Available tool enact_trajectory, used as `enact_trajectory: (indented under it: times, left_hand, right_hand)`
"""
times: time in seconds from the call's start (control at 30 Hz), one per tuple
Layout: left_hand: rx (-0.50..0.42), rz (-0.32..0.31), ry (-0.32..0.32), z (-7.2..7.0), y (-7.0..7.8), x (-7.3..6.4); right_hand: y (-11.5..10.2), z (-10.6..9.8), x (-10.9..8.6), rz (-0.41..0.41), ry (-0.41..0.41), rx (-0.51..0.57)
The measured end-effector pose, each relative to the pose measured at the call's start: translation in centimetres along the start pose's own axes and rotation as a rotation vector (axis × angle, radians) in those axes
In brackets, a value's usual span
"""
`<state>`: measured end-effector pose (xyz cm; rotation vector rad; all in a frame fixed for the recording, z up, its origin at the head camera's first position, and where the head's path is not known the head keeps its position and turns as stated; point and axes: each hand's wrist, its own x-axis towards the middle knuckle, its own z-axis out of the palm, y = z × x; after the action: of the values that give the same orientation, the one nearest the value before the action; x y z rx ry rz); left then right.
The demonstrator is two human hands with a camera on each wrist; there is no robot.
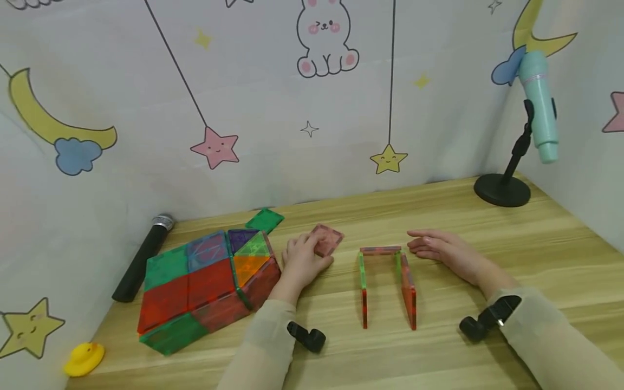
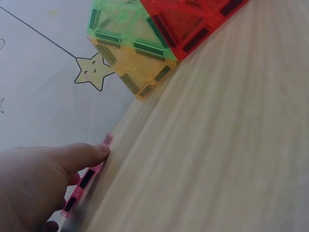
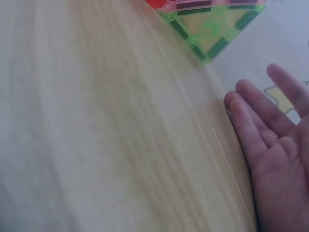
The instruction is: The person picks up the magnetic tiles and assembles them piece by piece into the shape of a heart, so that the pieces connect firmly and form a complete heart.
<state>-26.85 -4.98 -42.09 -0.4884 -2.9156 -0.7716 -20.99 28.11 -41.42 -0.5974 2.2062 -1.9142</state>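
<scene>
My left hand pinches a pink see-through magnetic tile between thumb and fingers, low over the wooden table. In the left wrist view this tile appears edge-on, with the thumb against its face. Between my hands stands a small three-sided frame of upright magnetic tiles: a pink tile at the back, green ones along the sides, and red tiles at the front ends. My right hand rests on its side at the frame's right, fingers extended, holding nothing.
A larger block of coloured magnetic tiles sits left of my left arm, with a loose green tile behind it. A black microphone and yellow duck lie far left. A mint microphone stands back right on a black stand.
</scene>
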Motion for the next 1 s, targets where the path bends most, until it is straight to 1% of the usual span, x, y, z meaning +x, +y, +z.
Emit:
enact_trajectory:
  times: [0.07, 0.27, 0.33, 0.43, 0.5, 0.53, 0.6, 0.67, 0.73, 0.77, 0.8, 0.9, 0.93, 1.0]
  left_hand:
    - [0.004, -0.001, 0.008, 0.0, -0.1, 0.0]
    - [0.002, -0.077, 0.015, -0.2, 0.0, 0.2]
    - [-0.017, -0.076, 0.017, -0.3, 0.2, 0.2]
    - [-0.074, -0.086, 0.037, -0.6, 0.7, 0.2]
    - [-0.140, -0.063, 0.060, -1.0, 1.3, 0.1]
    - [-0.171, -0.040, 0.070, -1.2, 1.7, 0.0]
    - [-0.234, 0.057, 0.076, -1.9, 2.5, -0.4]
    - [-0.278, 0.194, 0.057, -2.7, 3.6, -0.9]
    - [-0.291, 0.324, 0.015, -3.4, 4.6, -1.4]
    - [-0.295, 0.388, -0.007, -3.7, 5.1, -1.7]
    - [-0.298, 0.442, -0.028, -4.0, 5.5, -1.9]
    - [-0.284, 0.583, -0.069, -4.5, 6.5, -2.5]
    - [-0.278, 0.624, -0.077, -4.6, 6.7, -2.7]
    - [-0.267, 0.680, -0.108, -4.6, 7.1, -3.0]
  right_hand:
    - [0.0, 0.0, 0.0, -0.003, 0.006, 0.005]
    - [0.1, -0.1, 0.1, -0.016, 0.007, 0.015]
    - [0.2, -0.1, 0.2, -0.019, 0.007, 0.022]
    - [0.4, -0.2, 0.2, -0.023, 0.004, 0.036]
    - [0.3, -0.3, 0.1, -0.029, 0.002, 0.042]
    - [0.2, -0.4, 0.0, -0.028, 0.012, 0.032]
    - [-0.4, -0.4, -0.1, -0.022, 0.040, -0.018]
    - [-1.6, -0.4, -0.2, -0.016, 0.066, -0.130]
    - [-3.3, -0.2, -0.1, -0.024, 0.076, -0.282]
    - [-4.2, 0.0, 0.0, -0.042, 0.066, -0.362]
    - [-5.1, 0.3, 0.1, -0.077, 0.049, -0.454]
    - [-7.4, 1.5, 0.4, -0.159, -0.033, -0.654]
    - [-7.9, 2.0, 0.5, -0.187, -0.058, -0.713]
    - [-8.5, 3.0, 0.3, -0.220, -0.113, -0.787]
